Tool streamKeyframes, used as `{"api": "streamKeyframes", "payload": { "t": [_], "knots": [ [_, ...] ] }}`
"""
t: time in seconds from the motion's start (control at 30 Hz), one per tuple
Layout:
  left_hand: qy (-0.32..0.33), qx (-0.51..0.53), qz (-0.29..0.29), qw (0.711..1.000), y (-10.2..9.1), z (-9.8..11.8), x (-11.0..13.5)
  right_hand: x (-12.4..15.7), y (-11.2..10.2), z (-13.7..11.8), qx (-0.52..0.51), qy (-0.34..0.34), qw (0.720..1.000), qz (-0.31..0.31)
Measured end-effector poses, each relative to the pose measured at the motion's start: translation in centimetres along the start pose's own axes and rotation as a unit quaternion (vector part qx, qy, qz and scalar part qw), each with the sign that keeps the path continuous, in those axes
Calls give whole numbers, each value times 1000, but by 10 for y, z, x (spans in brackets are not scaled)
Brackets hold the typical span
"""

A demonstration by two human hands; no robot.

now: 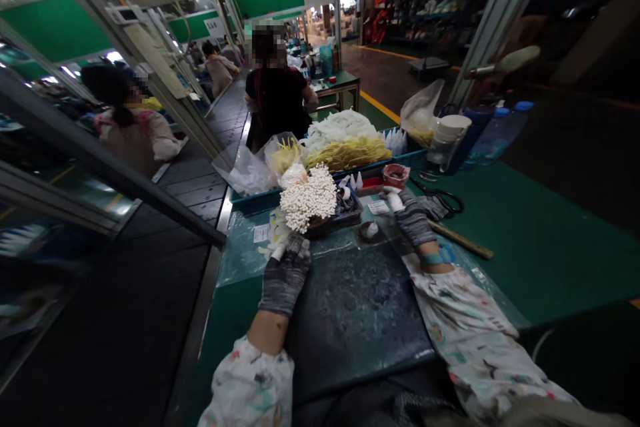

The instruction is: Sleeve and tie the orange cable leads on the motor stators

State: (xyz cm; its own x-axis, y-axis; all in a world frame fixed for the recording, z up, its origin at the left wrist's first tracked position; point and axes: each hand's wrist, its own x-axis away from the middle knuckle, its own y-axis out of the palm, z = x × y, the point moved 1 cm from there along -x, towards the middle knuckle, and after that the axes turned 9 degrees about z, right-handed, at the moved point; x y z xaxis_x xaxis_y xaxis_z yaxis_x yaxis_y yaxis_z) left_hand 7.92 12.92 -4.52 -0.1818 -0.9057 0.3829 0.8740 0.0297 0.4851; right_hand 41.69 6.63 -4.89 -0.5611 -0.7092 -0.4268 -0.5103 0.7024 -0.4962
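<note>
My left hand (287,273), in a grey knit glove with white on the thumb, is closed at the near side of a dense bunch of small white beads or buds (307,199). Its fingers are bent and close together; whatever is between them is hidden. Pale yellow petal-like pieces (278,227) lie just beyond the thumb. My right hand (414,219), gloved alike, reaches forward with fingers stretched out and white covering at the fingertips. It is close to a small reddish cup (396,175) and seems to hold nothing. A small white-tipped nozzle (371,230) stands on a dark pad left of it.
A dark mat (357,320) lies before me on the green table (540,240). Behind are a blue tray with white and yellow strips (350,153), scissors (445,200), a wooden-handled tool (463,240), a jar (447,140) and bottles (493,137). A conveyor (150,273) runs left; other people sit beyond.
</note>
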Motion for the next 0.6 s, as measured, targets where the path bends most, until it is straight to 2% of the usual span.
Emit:
{"api": "streamKeyframes", "payload": {
  "t": [0.13, 0.23, 0.37, 0.47, 0.6],
  "knots": [
    [-6, 37, 27, 999, -12, 10, 16, 3, -28, -2, 27, 0, 1000, -14],
    [11, 64, 55, 996, -17, 17, 17, 13, -37, -4, 41, -20, 998, -53],
    [-7, 89, 83, 993, -20, 22, 17, 11, -49, -2, 71, -21, 996, -55],
    [-40, 102, 90, 990, -20, 24, 20, -24, -65, 0, 95, -8, 994, -43],
    [-90, 104, 70, 988, -18, 23, 24, -101, -72, -5, 152, 6, 988, 2]
  ]
}}
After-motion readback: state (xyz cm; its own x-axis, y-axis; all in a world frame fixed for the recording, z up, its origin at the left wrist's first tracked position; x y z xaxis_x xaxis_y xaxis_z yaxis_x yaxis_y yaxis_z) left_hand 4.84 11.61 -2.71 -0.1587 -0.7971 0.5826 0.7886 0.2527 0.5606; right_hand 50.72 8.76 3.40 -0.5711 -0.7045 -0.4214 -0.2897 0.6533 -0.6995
